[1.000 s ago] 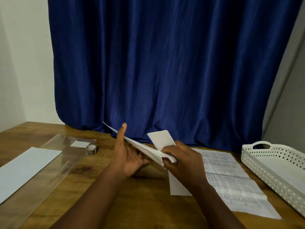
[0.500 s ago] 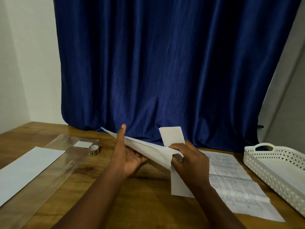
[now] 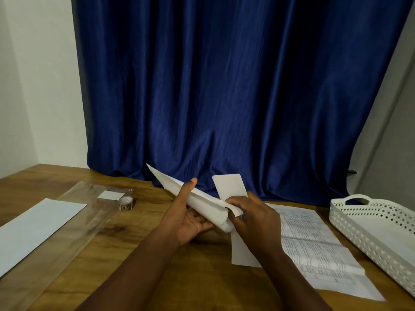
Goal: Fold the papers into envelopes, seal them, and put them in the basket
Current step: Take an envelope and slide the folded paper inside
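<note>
A folded white paper [image 3: 197, 200] is held above the middle of the wooden table [image 3: 202, 277], slanting up to the left. My left hand [image 3: 188, 218] cradles it from below with the thumb pointing up along its near side. My right hand [image 3: 251, 217] pinches its lower right end, where a small white flap [image 3: 230, 186] stands up. The white perforated basket [image 3: 368, 223] sits at the right edge with a white sheet lying in it.
A printed sheet [image 3: 314, 248] lies right of my hands, a plain white sheet [image 3: 243, 252] partly under my right wrist. At left are a white sheet [image 3: 36, 227], a clear plastic sleeve [image 3: 74, 221] and a small tape roll [image 3: 126, 203]. A blue curtain [image 3: 224, 97] hangs behind.
The paper's lower right end has been folded further in under my right hand. The paper sits steeper in my left hand, with its far tip higher. My view has shifted slightly left.
</note>
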Demonstrator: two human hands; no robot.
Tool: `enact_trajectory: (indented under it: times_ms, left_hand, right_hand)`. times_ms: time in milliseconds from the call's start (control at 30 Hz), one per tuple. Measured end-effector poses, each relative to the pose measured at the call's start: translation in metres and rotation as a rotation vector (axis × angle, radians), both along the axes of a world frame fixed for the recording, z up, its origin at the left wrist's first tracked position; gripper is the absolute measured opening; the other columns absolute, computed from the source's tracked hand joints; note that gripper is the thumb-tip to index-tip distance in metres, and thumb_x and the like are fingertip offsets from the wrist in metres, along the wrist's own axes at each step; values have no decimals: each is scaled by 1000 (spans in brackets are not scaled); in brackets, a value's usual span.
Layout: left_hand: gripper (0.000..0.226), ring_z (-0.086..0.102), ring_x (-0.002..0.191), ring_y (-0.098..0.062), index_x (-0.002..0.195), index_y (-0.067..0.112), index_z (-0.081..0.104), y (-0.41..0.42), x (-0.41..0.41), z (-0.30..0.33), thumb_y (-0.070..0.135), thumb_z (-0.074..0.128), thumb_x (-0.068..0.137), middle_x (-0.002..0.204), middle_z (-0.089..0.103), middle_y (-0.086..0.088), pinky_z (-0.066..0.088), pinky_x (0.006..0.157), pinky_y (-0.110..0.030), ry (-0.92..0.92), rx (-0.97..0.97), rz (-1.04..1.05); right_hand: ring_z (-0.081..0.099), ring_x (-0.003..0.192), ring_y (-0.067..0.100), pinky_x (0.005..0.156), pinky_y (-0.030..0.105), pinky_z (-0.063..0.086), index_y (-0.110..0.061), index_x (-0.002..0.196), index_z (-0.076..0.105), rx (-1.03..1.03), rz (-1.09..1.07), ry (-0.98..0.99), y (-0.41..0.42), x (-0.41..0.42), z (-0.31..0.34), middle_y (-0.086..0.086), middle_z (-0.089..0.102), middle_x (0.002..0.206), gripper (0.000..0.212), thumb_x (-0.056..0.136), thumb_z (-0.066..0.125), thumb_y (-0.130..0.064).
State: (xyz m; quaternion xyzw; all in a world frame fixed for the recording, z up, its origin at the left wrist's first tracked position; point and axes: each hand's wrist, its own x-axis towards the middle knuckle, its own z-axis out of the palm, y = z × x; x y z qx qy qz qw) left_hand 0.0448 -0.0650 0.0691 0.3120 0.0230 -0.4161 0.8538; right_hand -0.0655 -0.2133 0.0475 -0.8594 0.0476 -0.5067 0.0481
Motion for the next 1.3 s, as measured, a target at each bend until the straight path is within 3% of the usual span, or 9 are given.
enact_trajectory:
  times_ms: [100, 200, 333, 433, 667, 767, 1000, 1167, 1300]
  left_hand:
    - [76, 68, 108, -45, 130, 6, 53, 4, 6, 2, 35, 91, 70, 119, 69, -27, 59, 76, -66, 24, -7, 67]
    - [76, 68, 108, -46, 127, 7, 54, 13, 14, 6, 33, 93, 67, 119, 68, -28, 55, 85, -70, 67, -76, 164]
    - [58, 65, 112, -39, 115, 14, 53, 27, 27, 13, 35, 89, 75, 121, 64, -19, 52, 96, -68, 54, -111, 397]
    - [73, 66, 113, -35, 129, 17, 49, 34, 39, 10, 38, 90, 73, 126, 64, -15, 54, 95, -66, 29, -136, 516]
    - [77, 68, 112, -31, 133, 19, 48, 33, 43, 6, 43, 90, 72, 126, 66, -11, 55, 95, -64, -23, -80, 578]
    - [79, 68, 111, -33, 133, 18, 48, 27, 36, 6, 42, 91, 70, 125, 66, -12, 55, 95, -63, -35, -56, 543]
    - [69, 65, 112, -35, 116, 20, 52, 16, 19, 8, 43, 90, 64, 123, 65, -15, 54, 95, -66, -72, -28, 410]
    - [101, 64, 117, -35, 136, 21, 48, 12, 15, 8, 45, 94, 50, 128, 64, -12, 53, 95, -67, -150, 46, 405]
    - [106, 65, 113, -28, 140, 22, 47, 8, 11, 7, 47, 94, 48, 126, 65, -6, 58, 90, -62, -268, 178, 400]
  right_hand:
    - [66, 79, 7, 62, 10, 42, -29, 105, 74, 129, 10, 29, 3, -1, 2, -10, 70, 102, 20, 85, 77, -25]
    - [56, 100, -4, 80, 7, 40, -37, 125, 65, 297, 68, 102, 4, -3, 3, -20, 60, 119, 36, 90, 70, -41]
    - [48, 122, -1, 96, 22, 43, -56, 148, 26, 374, 152, 259, 3, -4, 1, -26, 42, 144, 69, 96, 62, -30]
    - [62, 98, -1, 80, 17, 51, -61, 150, 0, 539, 168, 341, 4, -2, -1, -20, 56, 127, 91, 96, 63, -24]
    - [53, 87, -15, 73, 5, 38, -34, 136, 54, 566, 130, 381, 8, 0, 7, -36, 56, 108, 41, 96, 64, -31]
    - [55, 89, -11, 72, 8, 39, -36, 133, 57, 542, 124, 395, 9, 0, 8, -38, 50, 95, 37, 96, 63, -35]
    - [53, 91, 0, 79, 22, 44, -34, 133, 56, 455, 37, 484, 8, -1, 7, -16, 63, 116, 35, 98, 57, -39]
    - [51, 95, -1, 84, 20, 40, -30, 129, 61, 427, 58, 527, 7, 0, 8, -11, 64, 120, 32, 98, 59, -36]
    - [59, 82, -4, 70, 14, 45, -37, 97, 56, 523, 91, 435, 9, -1, 8, -17, 64, 91, 21, 88, 74, -32]
